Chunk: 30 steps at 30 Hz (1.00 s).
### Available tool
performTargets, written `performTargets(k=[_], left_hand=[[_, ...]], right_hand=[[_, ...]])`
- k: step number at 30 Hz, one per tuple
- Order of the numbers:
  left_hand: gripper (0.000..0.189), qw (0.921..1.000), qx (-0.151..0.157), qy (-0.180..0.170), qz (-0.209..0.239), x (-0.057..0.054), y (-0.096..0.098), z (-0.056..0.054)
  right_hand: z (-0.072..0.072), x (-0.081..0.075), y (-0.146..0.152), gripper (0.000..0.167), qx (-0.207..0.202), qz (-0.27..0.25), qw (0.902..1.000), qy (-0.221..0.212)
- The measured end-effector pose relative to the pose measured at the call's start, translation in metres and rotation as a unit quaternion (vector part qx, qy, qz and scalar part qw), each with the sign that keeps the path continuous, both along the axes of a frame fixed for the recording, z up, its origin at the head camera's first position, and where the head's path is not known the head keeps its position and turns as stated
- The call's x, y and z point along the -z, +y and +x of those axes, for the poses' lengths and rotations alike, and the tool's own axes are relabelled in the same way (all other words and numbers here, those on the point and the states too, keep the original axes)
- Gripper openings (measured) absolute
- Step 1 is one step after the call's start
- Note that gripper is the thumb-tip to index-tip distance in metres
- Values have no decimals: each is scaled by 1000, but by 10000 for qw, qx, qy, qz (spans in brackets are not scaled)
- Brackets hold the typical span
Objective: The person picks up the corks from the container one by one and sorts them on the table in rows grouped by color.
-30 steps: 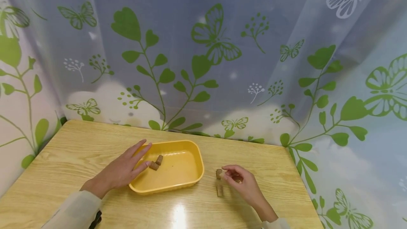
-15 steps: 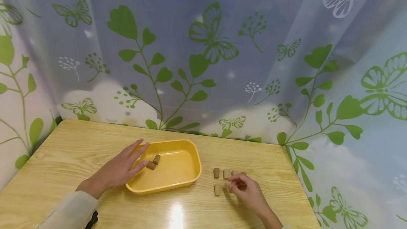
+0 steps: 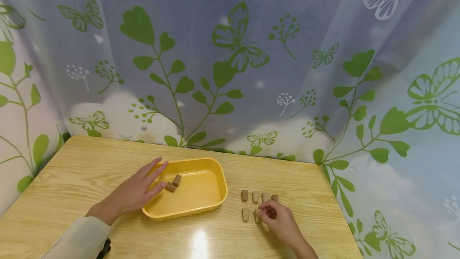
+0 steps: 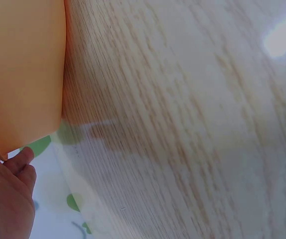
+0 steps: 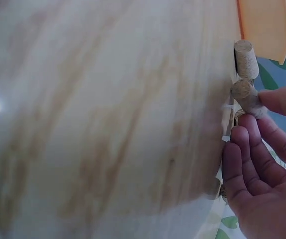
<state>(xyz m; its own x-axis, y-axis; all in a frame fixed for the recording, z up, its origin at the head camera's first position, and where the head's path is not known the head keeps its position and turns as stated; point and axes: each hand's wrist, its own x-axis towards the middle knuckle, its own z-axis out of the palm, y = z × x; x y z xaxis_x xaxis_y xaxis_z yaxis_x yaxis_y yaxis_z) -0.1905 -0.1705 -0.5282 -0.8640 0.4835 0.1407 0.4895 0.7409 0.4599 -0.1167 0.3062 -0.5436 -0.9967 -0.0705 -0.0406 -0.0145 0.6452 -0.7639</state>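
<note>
My right hand (image 3: 282, 223) pinches a light tapered cork (image 5: 248, 99) between thumb and fingers, at the front row on the table. Left of it in that row stands another pale cork (image 3: 245, 215). Behind them is a row with a dark cork (image 3: 244, 196), a light cork (image 3: 255, 197) and more corks, partly behind my fingers. My left hand (image 3: 129, 193) rests over the left side of a yellow plastic tray (image 3: 187, 213), its fingers extended and spread. Inside the tray, two brown corks (image 3: 170, 187) lie close together near the thumb.
The wooden table (image 3: 97, 159) reaches back to a curtain (image 3: 201, 71) printed with green leaves and butterflies. Bright light reflects off the tabletop in front of the tray.
My right hand has moved right and a little nearer from the back row to the front row, where it holds a cork. More back-row corks show now. The left hand stays at the tray.
</note>
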Motion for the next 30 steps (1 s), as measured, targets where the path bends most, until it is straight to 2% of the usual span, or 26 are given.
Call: performTargets(k=[15,23,30], left_hand=[[66,10000,-15,-13,-17,-1,0,1],[66,10000,-22,24,-38,-1,1,1],[65,10000,-6,37,-32,0,0,0]], right_hand=[[-3,6,-2,15,-65,446,9990,73],[-2,5,2,24,-9,418,9989,203],[1,7,9,34,-478,196,9986,98]])
